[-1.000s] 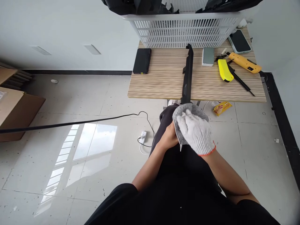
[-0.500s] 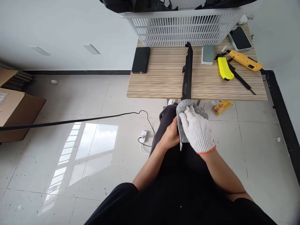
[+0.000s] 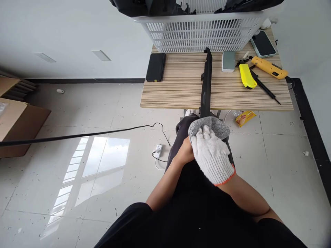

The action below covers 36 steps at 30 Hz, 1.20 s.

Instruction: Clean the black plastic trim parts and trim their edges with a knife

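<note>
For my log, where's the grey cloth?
The grey cloth is right of centre in the head view, under the white-gloved right hand, over the long black plastic part.

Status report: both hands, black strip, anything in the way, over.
Gloved right hand holding grey cloth over black strip. Bare left hand alongside, hold unclear. Strip's far end over table; cloth hides near part.

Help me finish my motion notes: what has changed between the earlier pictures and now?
The gloved right hand has shifted back toward the person's body, and the gray cloth with it. Nothing was visibly taken up or let go. The bare left hand, black strip, phone and white basket stayed about where they were.
</note>
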Available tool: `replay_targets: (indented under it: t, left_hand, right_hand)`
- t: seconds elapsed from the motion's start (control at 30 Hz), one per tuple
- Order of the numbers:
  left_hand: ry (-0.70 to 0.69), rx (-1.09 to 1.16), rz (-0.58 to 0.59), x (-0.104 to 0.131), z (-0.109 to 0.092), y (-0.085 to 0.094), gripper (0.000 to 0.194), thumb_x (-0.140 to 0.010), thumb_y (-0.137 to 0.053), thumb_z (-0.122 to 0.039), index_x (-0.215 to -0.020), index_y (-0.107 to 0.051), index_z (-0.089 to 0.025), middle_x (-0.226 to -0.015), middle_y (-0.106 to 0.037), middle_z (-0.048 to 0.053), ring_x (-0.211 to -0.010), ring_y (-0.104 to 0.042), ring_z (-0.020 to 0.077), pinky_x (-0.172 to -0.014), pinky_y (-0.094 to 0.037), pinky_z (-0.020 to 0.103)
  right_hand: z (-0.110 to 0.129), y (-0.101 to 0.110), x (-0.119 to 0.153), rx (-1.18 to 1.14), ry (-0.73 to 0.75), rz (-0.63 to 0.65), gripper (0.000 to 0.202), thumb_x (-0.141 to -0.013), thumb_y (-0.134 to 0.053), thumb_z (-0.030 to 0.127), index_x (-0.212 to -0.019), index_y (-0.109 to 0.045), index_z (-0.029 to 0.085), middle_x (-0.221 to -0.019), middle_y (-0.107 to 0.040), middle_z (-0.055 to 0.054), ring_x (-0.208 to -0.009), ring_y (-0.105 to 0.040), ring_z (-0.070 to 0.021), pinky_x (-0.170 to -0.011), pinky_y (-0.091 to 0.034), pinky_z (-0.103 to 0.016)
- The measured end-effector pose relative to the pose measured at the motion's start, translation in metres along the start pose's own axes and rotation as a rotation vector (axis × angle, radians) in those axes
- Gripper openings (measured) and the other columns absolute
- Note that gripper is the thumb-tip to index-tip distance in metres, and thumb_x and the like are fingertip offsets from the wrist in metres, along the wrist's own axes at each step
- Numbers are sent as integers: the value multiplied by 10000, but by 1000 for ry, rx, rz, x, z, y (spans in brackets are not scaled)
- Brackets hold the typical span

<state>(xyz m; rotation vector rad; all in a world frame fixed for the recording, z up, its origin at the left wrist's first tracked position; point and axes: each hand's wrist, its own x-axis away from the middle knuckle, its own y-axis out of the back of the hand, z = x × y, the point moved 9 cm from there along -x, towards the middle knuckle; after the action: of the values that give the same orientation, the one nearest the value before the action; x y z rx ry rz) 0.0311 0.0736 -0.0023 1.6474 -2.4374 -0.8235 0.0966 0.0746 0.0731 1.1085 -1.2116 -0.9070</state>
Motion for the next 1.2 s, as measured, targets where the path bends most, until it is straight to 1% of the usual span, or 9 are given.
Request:
replay_targets:
  t: [0.13, 0.3, 0.43, 0.5, 0.63, 0.8, 0.87, 1.0, 1.2]
  left_hand:
    - [120, 21, -29, -1, 8, 3, 751, -840, -687, -359, -1472, -318, -194, -1284, -649, 169, -1130, -677, 301, -868, -578, 395]
    - [-15, 28, 13, -1, -2, 0, 588, -830, -688, -440, -1348, -499, -236, -1204, -685, 134, -1126, -672, 311, -950, -557, 458]
    - [89, 16, -29, 0, 7, 3, 728, -823, -702, -392, -1440, -366, -198, -1260, -658, 165, -1133, -675, 311, -887, -576, 420]
    - [106, 15, -23, 0, 7, 3, 778, -832, -698, -369, -1475, -299, -190, -1305, -634, 178, -1158, -666, 305, -894, -573, 407]
    - [2, 5, 8, 0, 1, 0, 678, -832, -690, -444, -1407, -409, -217, -1310, -632, 164, -1200, -641, 326, -965, -551, 451]
    - [85, 13, -17, 0, 5, 3, 803, -840, -692, -439, -1488, -286, -193, -1350, -604, 191, -1200, -644, 321, -934, -561, 424]
    - [98, 17, -1, -1, 4, 2, 829, -839, -699, -417, -1503, -255, -193, -1355, -602, 190, -1194, -649, 308, -934, -559, 412]
    - [97, 17, 20, -2, 2, 1, 880, -799, -737, -374, -1507, -244, -205, -1374, -593, 195, -1211, -643, 318, -954, -552, 425]
    - [183, -6, -21, 0, 7, 3, 826, -834, -662, -234, -1524, -212, -188, -1444, -549, 200, -1289, -598, 306, -997, -534, 415]
  right_hand:
    - [-4, 4, -4, -47, -15, -49, 545, -1046, -282, 282, -1519, -420, 49, -1586, -363, -205, -1380, -499, -350, -964, -564, -443]
    - [2, -4, 4, 1, -19, 61, 518, -1001, -348, 187, -1479, -477, 34, -1538, -432, -237, -1333, -550, -347, -929, -584, -432]
    - [-3, 2, -5, -38, -37, -19, 560, -1041, -256, 275, -1535, -379, 42, -1600, -328, -225, -1411, -468, -336, -882, -603, -426]
    - [-7, 3, -7, -51, -72, -17, 577, -1046, -235, 294, -1543, -349, 24, -1585, -353, -236, -1372, -516, -326, -870, -607, -430]
    - [1, -1, -2, -13, -48, 77, 542, -1008, -305, 201, -1475, -449, -31, -1506, -447, -283, -1299, -580, -362, -874, -600, -437]
    - [-7, 8, -11, -49, -89, -96, 581, -1046, -196, 292, -1507, -421, 20, -1525, -439, -261, -1163, -664, -358, -767, -612, -456]
    - [-10, 6, -13, -43, -110, -92, 577, -1048, -204, 295, -1504, -425, 17, -1505, -472, -259, -1111, -690, -334, -771, -611, -433]
    - [-6, -3, -15, -13, -117, -19, 561, -1035, -237, 256, -1486, -448, -3, -1489, -489, -264, -1177, -654, -358, -760, -613, -419]
    - [-15, 2, -20, -80, -136, -179, 579, -1054, -223, 325, -1556, -348, 64, -1600, -340, -215, -1248, -609, -315, -844, -604, -415]
